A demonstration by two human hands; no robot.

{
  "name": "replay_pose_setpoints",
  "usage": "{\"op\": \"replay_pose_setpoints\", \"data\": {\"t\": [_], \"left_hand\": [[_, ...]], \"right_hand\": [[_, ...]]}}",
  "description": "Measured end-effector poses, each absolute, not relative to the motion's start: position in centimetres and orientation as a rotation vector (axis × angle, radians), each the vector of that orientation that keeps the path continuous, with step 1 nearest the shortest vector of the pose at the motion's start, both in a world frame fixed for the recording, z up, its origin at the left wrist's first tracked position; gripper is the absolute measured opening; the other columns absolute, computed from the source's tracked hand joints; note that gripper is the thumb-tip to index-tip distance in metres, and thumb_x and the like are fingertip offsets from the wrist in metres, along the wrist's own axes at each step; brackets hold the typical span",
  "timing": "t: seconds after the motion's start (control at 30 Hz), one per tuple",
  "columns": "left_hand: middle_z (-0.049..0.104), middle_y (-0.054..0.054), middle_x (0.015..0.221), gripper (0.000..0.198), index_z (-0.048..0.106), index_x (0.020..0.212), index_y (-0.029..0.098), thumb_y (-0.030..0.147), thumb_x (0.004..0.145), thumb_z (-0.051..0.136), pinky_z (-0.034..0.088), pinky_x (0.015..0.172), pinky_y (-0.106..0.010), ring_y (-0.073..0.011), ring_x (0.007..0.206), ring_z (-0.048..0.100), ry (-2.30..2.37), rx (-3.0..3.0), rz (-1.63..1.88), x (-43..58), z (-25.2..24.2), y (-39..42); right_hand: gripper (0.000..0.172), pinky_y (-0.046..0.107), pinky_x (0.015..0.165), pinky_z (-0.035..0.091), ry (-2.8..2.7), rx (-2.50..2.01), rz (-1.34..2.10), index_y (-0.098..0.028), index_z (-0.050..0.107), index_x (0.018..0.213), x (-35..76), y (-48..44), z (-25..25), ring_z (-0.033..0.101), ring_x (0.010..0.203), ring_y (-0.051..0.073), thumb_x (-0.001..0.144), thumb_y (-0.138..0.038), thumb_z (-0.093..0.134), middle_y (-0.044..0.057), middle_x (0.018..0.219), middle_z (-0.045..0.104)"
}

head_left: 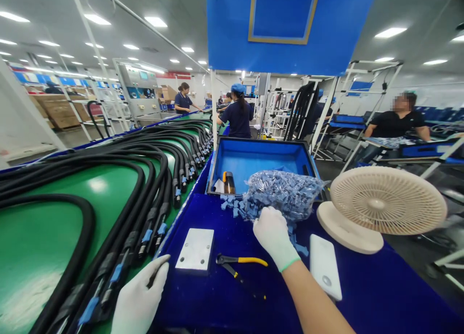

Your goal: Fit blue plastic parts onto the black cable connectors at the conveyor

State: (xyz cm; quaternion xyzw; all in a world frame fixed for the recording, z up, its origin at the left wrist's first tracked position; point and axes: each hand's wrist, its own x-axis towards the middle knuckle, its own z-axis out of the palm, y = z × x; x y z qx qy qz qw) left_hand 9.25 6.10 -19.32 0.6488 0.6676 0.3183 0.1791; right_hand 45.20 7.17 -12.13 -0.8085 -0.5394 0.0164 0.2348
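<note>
And there's the right hand (274,235), white-gloved, right in at the near edge of the bag (286,191)! Its fingertips dip in among the blue clips (235,209), so whether that grip is pinching one, I can't tell. The bag sits front and centre, clear plastic bulging with clips, overlapping the near rim of the bin (259,141), with loose ones scattered on the worktop (203,300) to its left and beside the hand.

Over to the left hand (139,297), low by the worktop's edge, near the hose ends. Thumb and fingers are bent towards each other around a dark patch; gap or held piece, I can't call it.

Between the hands lie the metal block (195,249), flat with its holes showing, and the pliers (253,260), yellow handle uppermost and handles spread. Right of the right arm, a white case (325,266), then the beige fan (389,201) on its round base. A bottle (228,182) stands at the bin's near left corner.

Out left, black hoses (89,218) curve across the green belt (39,223), blue clips on several ends. Beyond the bin, a co-worker in a blue cap (237,114) faces away.
</note>
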Motion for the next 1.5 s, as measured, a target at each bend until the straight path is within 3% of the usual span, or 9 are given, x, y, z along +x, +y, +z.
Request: {"op": "replay_pose_setpoints", "data": {"t": [0.23, 0.4, 0.53, 0.73, 0.93, 1.1, 1.23, 1.3, 1.5], "left_hand": [[0.078, 0.002, 0.113, 0.042, 0.076, 0.113, 0.03, 0.056, 0.087, 0.055, 0.06, 0.088, -0.031, -0.0278, 0.105, 0.074, 1.9, 1.857, 0.901, 9.1, -19.0, 5.9], [0.078, 0.001, 0.113, 0.044, 0.076, 0.111, 0.03, 0.057, 0.085, 0.054, 0.059, 0.091, -0.032, -0.029, 0.108, 0.073, 1.892, 1.843, 0.896, 9.4, -18.5, 6.0], [0.078, 0.002, 0.114, 0.045, 0.075, 0.112, 0.031, 0.058, 0.085, 0.052, 0.058, 0.092, -0.033, -0.0288, 0.109, 0.072, 1.884, 1.817, 0.861, 9.5, -18.2, 6.2], [0.079, 0.002, 0.109, 0.044, 0.076, 0.111, 0.033, 0.06, 0.084, 0.054, 0.06, 0.087, -0.036, -0.0309, 0.106, 0.073, 1.921, 1.7, 0.893, 9.4, -17.0, 5.1], [0.076, -0.001, 0.115, 0.04, 0.075, 0.112, 0.029, 0.054, 0.087, 0.057, 0.05, 0.107, -0.04, -0.0298, 0.11, 0.07, 1.606, 1.968, 1.106, 15.8, -9.2, 8.7], [0.063, -0.011, 0.14, 0.058, 0.059, 0.139, 0.019, 0.053, 0.093, 0.051, 0.042, 0.115, -0.041, -0.0284, 0.127, 0.06, 0.993, 2.339, 0.96, 29.6, -3.3, 19.1], [0.052, -0.015, 0.153, 0.067, 0.055, 0.144, 0.014, 0.056, 0.092, 0.054, 0.032, 0.122, -0.038, -0.0291, 0.142, 0.047, 0.818, 2.434, 0.785, 39.6, -3.6, 25.5], [0.055, -0.017, 0.149, 0.067, 0.059, 0.14, 0.014, 0.06, 0.092, 0.054, 0.036, 0.119, -0.04, -0.0299, 0.139, 0.05, 0.767, 2.449, 0.669, 42.6, -4.5, 27.2], [0.065, -0.014, 0.137, 0.058, 0.064, 0.13, 0.015, 0.061, 0.098, 0.048, 0.04, 0.114, -0.05, -0.0269, 0.127, 0.06, 0.67, 2.463, 0.557, 43.8, -4.9, 28.4]], "right_hand": [[0.062, 0.048, 0.116, 0.027, -1.456, -2.121, -0.383, -0.004, 0.047, 0.145, 45.1, 8.4, -14.9, 0.038, 0.141, 0.039, 0.085, -0.02, 0.053, 0.024, 0.149, 0.048], [0.051, 0.045, 0.108, 0.036, -1.563, -2.136, -0.307, -0.01, 0.058, 0.134, 45.9, 7.7, -15.9, 0.051, 0.125, 0.035, 0.085, -0.02, 0.055, 0.02, 0.14, 0.057], [0.055, 0.047, 0.11, 0.032, -1.512, -2.188, -0.389, -0.009, 0.054, 0.138, 45.6, 7.3, -15.5, 0.043, 0.133, 0.039, 0.085, -0.026, 0.059, 0.023, 0.144, 0.05], [0.04, 0.046, 0.094, 0.04, -1.576, -2.218, -0.269, -0.017, 0.061, 0.125, 44.1, 6.7, -15.3, 0.056, 0.107, 0.034, 0.088, -0.032, 0.06, 0.018, 0.122, 0.061], [0.048, 0.048, 0.109, 0.032, -1.441, -2.15, -0.359, -0.01, 0.057, 0.132, 44.8, 7.6, -14.9, 0.044, 0.13, 0.037, 0.088, -0.028, 0.061, 0.023, 0.143, 0.05], [0.03, 0.048, 0.105, 0.038, -1.416, -2.105, -0.272, -0.015, 0.066, 0.115, 45.2, 7.8, -15.9, 0.056, 0.113, 0.034, 0.089, -0.029, 0.06, 0.018, 0.114, 0.065], [0.052, 0.048, 0.116, 0.032, -1.311, -2.043, -0.319, -0.009, 0.057, 0.136, 45.8, 8.0, -16.8, 0.045, 0.134, 0.037, 0.087, -0.026, 0.06, 0.022, 0.145, 0.052], [0.063, 0.05, 0.118, 0.031, -1.305, -2.025, -0.292, -0.006, 0.051, 0.144, 46.2, 8.5, -17.0, 0.042, 0.139, 0.038, 0.084, -0.024, 0.06, 0.022, 0.154, 0.044], [0.066, 0.042, 0.119, 0.038, -1.462, -1.757, -0.085, -0.009, 0.046, 0.149, 47.5, 9.0, -17.2, 0.047, 0.14, 0.029, 0.084, -0.019, 0.055, 0.016, 0.151, 0.051]]}}
